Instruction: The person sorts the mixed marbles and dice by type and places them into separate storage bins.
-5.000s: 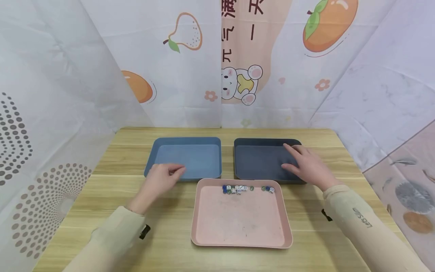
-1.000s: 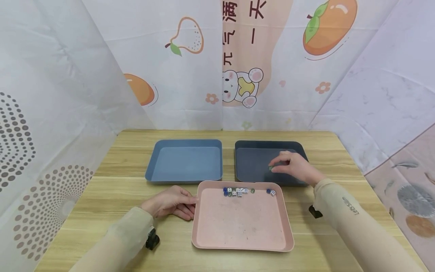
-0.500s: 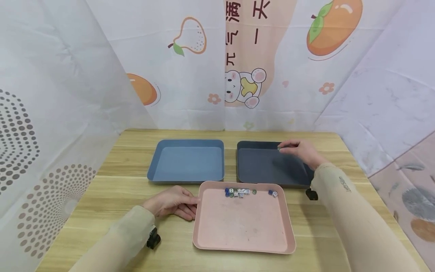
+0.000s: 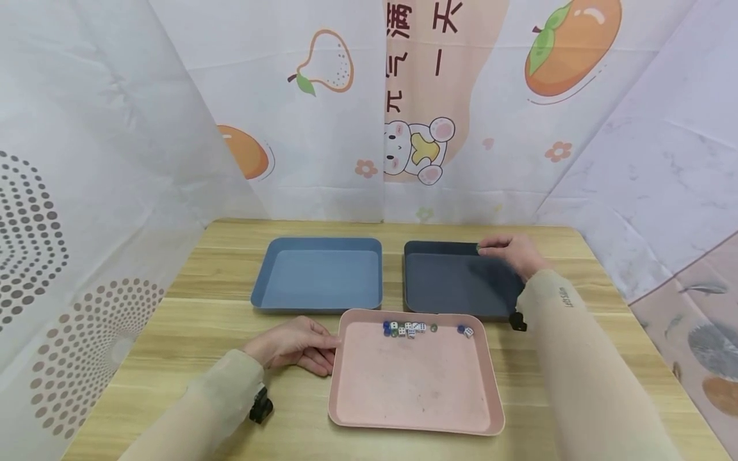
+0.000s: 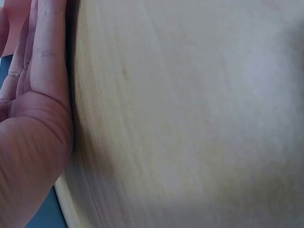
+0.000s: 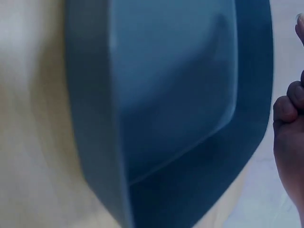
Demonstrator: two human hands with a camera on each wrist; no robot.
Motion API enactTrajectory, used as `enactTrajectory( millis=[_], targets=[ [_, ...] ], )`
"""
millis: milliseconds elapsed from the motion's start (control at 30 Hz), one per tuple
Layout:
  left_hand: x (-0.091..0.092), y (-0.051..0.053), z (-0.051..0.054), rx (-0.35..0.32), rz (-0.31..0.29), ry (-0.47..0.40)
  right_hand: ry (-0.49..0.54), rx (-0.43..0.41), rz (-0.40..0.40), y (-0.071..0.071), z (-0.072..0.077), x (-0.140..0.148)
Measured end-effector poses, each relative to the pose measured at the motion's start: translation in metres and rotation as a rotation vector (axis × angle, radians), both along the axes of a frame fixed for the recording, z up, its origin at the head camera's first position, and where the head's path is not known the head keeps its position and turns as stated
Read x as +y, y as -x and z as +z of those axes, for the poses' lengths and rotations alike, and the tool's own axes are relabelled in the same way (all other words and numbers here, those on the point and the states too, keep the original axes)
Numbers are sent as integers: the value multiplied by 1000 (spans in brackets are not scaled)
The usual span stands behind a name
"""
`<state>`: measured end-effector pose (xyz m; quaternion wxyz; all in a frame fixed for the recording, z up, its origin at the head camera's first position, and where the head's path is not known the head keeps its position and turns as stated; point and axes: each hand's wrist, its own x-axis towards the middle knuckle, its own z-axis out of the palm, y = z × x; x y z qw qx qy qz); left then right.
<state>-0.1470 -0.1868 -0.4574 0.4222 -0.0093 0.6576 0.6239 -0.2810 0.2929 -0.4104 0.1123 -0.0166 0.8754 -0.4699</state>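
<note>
My left hand [image 4: 300,346] holds the left rim of the pink tray [image 4: 415,384], thumb at the edge and the other fingers outside it. Along that tray's far side lie several white dice [image 4: 408,326] and small round blue and green marbles [image 4: 434,328]. Over the far right part of the dark navy tray [image 4: 455,288], my right hand [image 4: 513,253] pinches a small green marble [image 4: 478,248] between thumb and fingertips. In the right wrist view the hand [image 6: 289,128] shows only at the right edge, and the marble is out of sight.
A lighter blue tray [image 4: 323,278] stands left of the navy one, on the wooden table [image 4: 190,275]. The pink tray's far edge comes close to both. A printed curtain [image 4: 323,160] hangs behind the table.
Earlier the left hand hovered by the blue tray; it now holds the pink tray. The right hand took a green marble from the pink tray's right group and moved toward the navy tray's far side.
</note>
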Motion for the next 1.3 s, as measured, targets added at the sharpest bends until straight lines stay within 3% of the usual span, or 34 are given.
enactTrajectory(
  millis=[467, 833, 1300],
  targets=[
    [0, 0, 0, -8, -17, -3, -110, 3, 3, -1, -17, -7],
    [0, -1, 1, -2, -10, -1, -268, 27, 39, -2, -28, -11],
    [0, -2, 2, 1, -16, -5, -278, 48, 46, -6, -42, -16]
  ],
)
